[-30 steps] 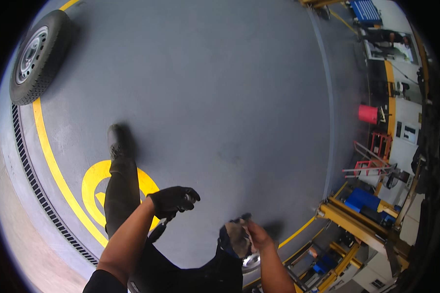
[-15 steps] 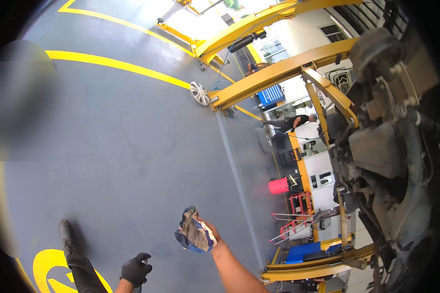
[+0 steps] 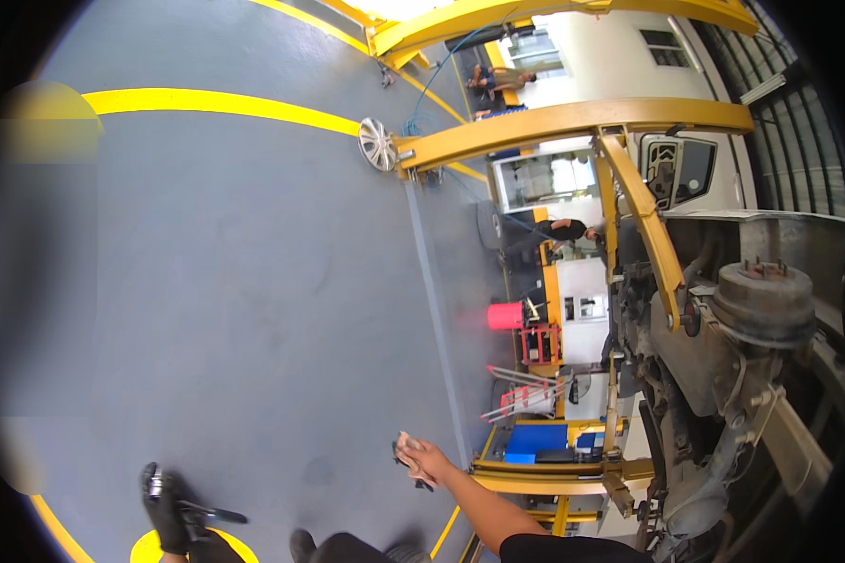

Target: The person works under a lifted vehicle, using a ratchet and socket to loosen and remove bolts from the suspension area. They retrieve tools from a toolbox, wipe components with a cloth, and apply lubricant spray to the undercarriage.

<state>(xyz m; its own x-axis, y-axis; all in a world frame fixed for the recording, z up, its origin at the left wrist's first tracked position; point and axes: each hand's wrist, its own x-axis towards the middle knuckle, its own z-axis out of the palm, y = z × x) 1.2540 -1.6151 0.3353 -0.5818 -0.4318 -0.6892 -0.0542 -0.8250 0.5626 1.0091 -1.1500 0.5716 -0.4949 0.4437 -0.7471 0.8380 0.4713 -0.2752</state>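
My left hand (image 3: 167, 514), in a black glove, is low at the left above the grey floor. It is closed around a dark tool (image 3: 218, 513) with a long handle-like part and a shiny silver piece (image 3: 157, 484); its exact kind is unclear. My bare right hand (image 3: 427, 462) reaches out at lower centre, fingers wrapped around a crumpled rag (image 3: 408, 448). Much of the rag is covered by the fingers; brown and dark parts stick out. The two hands are well apart.
A raised vehicle's underside (image 3: 671, 375) with a rusty brake drum (image 3: 765, 302) fills the right. Yellow lift beams (image 3: 573, 124) cross nearby. A silver wheel cover (image 3: 377, 144) leans at one base. Beyond are a red drum (image 3: 505, 316), a stepladder (image 3: 526, 399) and a person (image 3: 563, 230).
My left hand has moved left with the tool, which shows more. The right hand is lower, and the rag looks more bunched up. The view has shifted, showing the brake drum from another side.
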